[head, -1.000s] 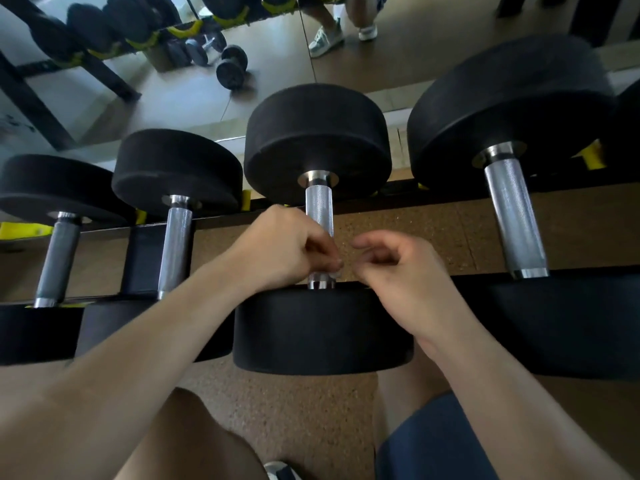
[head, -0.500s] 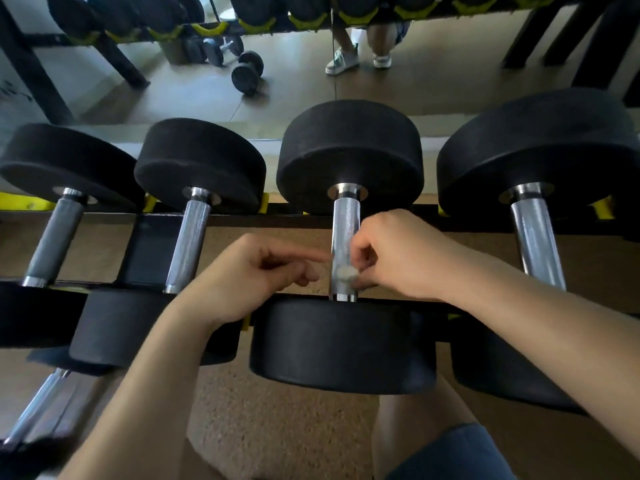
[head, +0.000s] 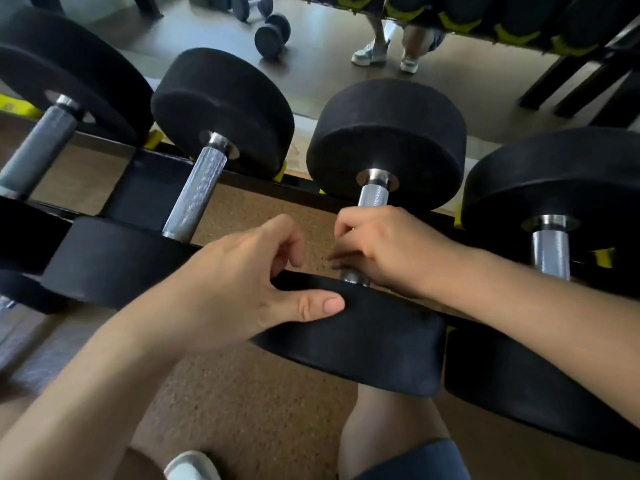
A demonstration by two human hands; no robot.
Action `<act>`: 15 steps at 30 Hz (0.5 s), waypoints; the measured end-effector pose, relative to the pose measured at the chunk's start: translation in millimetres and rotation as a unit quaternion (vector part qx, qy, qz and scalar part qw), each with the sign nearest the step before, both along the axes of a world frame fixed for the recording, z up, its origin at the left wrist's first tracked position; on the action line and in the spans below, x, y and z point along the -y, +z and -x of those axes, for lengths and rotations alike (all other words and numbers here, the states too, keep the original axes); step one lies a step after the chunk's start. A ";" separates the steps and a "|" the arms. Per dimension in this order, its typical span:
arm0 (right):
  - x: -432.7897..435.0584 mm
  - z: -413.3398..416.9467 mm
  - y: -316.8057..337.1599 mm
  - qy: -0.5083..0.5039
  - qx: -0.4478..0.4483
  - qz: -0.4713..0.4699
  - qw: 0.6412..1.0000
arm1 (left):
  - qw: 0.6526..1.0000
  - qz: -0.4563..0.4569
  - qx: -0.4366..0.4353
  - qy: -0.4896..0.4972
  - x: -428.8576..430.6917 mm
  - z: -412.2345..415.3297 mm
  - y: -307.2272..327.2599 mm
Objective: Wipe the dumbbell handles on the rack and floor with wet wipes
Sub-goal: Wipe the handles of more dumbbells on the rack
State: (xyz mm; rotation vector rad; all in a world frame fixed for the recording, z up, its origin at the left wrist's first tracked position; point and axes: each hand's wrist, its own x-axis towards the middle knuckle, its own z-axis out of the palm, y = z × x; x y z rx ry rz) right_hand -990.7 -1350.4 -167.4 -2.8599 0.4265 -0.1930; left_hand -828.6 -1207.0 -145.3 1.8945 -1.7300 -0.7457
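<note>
Several black dumbbells with knurled steel handles lie side by side on a low black rack. My right hand grips the handle of the third dumbbell from the left, its fingers curled round the lower part of the bar. No wet wipe shows; my right hand may hide it. My left hand rests on that dumbbell's near weight head, thumb laid flat on its top edge and fingers loosely curled, holding nothing. The far head stands free behind.
Neighbouring handles lie to the left and right, and a grey-gripped one at far left. A mirror behind the rack reflects a loose dumbbell on the floor. My knee and shoe are below, on cork flooring.
My right hand has closed round the handle and the small wipe it pinched there is now out of sight. My left hand has come down onto the near weight head.
</note>
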 end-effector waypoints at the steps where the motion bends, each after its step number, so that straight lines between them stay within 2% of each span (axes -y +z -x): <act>1: 0.6 -1.9 -0.1 -0.006 -0.012 0.009 1.000 | 1.000 -0.002 -0.006 0.004 -0.5 0.3 0.4; 7: 3.7 12.3 15.8 0.116 -0.129 0.001 0.985 | 1.000 -0.009 -0.015 0.003 -6.2 -0.7 -0.1; 10: 21.0 -3.2 20.9 0.074 -0.075 0.069 0.992 | 0.999 -0.012 -0.038 -0.002 -7.4 -3.4 -1.4; 12: 23.8 -3.8 23.4 0.028 -0.052 0.036 0.998 | 0.999 -0.016 -0.039 -0.005 -8.1 -4.7 -1.9; 15: 6.3 6.0 15.9 0.096 -0.078 -0.032 0.992 | 0.999 -0.013 -0.049 -0.014 -8.2 -8.9 -4.1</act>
